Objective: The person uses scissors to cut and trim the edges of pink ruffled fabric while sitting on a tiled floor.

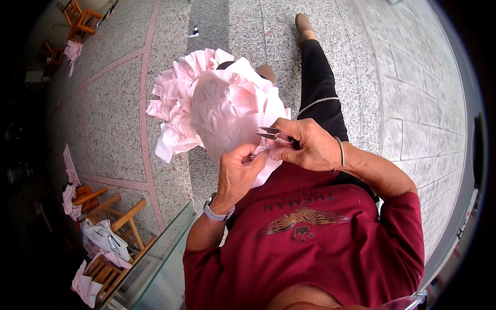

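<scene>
A pile of pink fabric [217, 108] with gathered, ruffled folds lies across my lap and over my left leg. My left hand [238, 173], with a pale watch on its wrist, pinches the near edge of the fabric between thumb and fingers. Just right of it, my right hand [302, 144] grips small metal snips [268, 132], whose blades point left over the cloth close to my left fingers. The right thumb is by the same bunched edge, and the handles are mostly hidden in the palm.
Wooden chairs [81, 23] draped with pink cloth stand at the upper left; more [129, 217] at the lower left hold pink and white cloth. A glass edge [165, 237] is near my left elbow. My outstretched leg [323, 82] rests on the speckled floor [113, 113]. A small dark-and-white item [194, 32] lies ahead.
</scene>
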Motion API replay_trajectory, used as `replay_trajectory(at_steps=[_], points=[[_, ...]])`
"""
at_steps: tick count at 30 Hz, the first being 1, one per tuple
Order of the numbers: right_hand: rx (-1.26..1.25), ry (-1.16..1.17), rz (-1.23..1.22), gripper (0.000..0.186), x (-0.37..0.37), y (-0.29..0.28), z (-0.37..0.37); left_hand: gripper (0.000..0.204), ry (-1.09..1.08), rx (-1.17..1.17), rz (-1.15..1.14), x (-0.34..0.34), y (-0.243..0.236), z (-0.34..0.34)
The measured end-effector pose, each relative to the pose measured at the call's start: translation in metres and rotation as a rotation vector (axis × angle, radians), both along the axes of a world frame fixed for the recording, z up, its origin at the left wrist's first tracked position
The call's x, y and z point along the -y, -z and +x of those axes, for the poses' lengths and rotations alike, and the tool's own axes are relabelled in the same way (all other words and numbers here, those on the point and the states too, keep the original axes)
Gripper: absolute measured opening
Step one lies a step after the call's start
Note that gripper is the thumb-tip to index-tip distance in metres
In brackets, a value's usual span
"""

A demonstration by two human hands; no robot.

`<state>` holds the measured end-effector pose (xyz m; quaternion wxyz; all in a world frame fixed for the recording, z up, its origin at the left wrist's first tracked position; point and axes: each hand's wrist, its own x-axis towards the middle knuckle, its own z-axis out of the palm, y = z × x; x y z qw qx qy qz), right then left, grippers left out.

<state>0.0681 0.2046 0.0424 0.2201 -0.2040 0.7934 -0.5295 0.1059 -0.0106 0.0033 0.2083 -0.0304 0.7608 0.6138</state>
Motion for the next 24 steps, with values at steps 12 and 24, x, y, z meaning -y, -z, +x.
replay_trajectory(at_steps=[12,24], points=[[-0.236,-0.022,-0.061,0.012,0.011,0.009,-0.004,0.014,0.015,-0.024,0.024,-0.002,-0.006,-0.001],[0.030,0.260,-0.089,0.020,-0.008,0.004,-0.019,0.015,0.031,0.041,0.059,0.000,-0.007,-0.004]])
